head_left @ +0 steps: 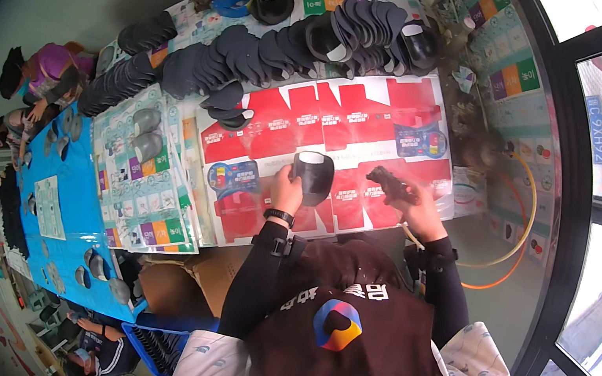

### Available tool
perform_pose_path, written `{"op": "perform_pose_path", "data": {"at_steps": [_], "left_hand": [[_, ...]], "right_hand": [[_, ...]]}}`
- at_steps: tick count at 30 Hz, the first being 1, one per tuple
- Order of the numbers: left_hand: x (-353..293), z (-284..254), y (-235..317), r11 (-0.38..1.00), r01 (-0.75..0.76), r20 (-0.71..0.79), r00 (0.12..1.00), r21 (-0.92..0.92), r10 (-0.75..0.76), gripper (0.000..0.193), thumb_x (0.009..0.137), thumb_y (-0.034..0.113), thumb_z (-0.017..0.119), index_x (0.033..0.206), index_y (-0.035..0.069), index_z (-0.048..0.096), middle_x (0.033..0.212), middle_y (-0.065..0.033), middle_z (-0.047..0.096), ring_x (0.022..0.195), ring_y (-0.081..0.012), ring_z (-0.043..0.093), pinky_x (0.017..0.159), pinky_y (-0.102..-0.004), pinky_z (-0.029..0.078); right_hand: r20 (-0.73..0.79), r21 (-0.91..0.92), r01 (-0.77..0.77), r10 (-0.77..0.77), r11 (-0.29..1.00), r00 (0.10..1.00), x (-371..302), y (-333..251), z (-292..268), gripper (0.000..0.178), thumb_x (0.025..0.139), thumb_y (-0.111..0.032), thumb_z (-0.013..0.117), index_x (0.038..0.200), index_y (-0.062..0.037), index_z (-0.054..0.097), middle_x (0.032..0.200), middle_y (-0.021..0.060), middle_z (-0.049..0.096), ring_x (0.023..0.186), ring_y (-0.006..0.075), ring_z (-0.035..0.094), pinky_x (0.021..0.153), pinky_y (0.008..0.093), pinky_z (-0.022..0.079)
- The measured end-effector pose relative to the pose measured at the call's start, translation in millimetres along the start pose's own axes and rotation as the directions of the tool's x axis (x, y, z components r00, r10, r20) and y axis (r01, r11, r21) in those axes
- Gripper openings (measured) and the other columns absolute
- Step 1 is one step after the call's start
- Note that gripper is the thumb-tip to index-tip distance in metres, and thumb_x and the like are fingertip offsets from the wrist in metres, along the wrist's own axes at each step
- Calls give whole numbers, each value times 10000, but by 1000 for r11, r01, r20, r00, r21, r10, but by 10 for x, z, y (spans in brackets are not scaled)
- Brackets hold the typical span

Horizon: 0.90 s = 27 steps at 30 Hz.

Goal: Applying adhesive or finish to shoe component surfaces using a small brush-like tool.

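Observation:
My left hand [286,190] grips a black, curved, cup-shaped piece [317,184] by its left edge; a white patch shows at its upper end. To the right, my right hand [423,212] is closed around a dark, pistol-like tool [394,182] whose nose points left toward the piece. A gap separates the two. Both hands are above red-and-white printed sheets [271,131] on the table. The fingers of my right hand are partly hidden by the tool, and its exact kind is unclear.
Long rows of dark curved pieces [240,54] line the far side of the table. A yellow hose [533,203] and an orange hose [518,260] loop at the right. A blue-covered table [79,203] with grey pieces stands left, with people [58,72] beyond. Cardboard boxes [176,291] sit below.

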<state>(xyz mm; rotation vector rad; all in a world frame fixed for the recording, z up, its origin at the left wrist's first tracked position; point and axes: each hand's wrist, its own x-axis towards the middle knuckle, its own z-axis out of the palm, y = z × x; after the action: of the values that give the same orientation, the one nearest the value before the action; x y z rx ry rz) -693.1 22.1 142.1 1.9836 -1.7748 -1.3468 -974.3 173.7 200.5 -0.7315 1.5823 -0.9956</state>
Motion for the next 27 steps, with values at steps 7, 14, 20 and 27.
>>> {"op": "perform_pose_path", "data": {"at_steps": [7,14,20,27], "left_hand": [[-965,-485,971,816,-536,-254,838,-218,483,498,944,-9,574,1403,-58,387,1270,-306,605,1104,-400,685,836,-429,580],[-2013,-927,1927,665,-564,-75,787,-490,613,859,867,-54,729,1543,-23,200,1483,-252,408,1277,-310,549,934,-373,572],[-2336,-1034,2046,622,-598,-38,735,-505,677,962,811,3,836,1542,5,211,1540,-216,341,1305,-319,517,925,-362,589],[-2395,-1017,2065,595,-678,-47,675,-433,736,1062,738,86,940,1535,40,239,1566,-190,310,1315,-310,500,905,-365,604]], "right_hand": [[-61,398,16,9,917,998,-161,-914,318,263,952,-166,744,1184,-67,670,880,-32,696,601,34,551,511,223,422],[-12,447,231,-252,864,968,-492,-1552,250,314,969,-113,662,1275,-40,660,781,-19,660,584,35,567,505,208,436],[35,565,225,-295,794,955,-727,-1666,166,405,976,-112,650,1377,-71,626,810,-52,653,595,7,546,496,184,410],[65,594,228,-329,771,942,-748,-1689,129,446,982,-118,634,1424,-76,591,764,-59,616,571,6,518,471,192,383]]}}
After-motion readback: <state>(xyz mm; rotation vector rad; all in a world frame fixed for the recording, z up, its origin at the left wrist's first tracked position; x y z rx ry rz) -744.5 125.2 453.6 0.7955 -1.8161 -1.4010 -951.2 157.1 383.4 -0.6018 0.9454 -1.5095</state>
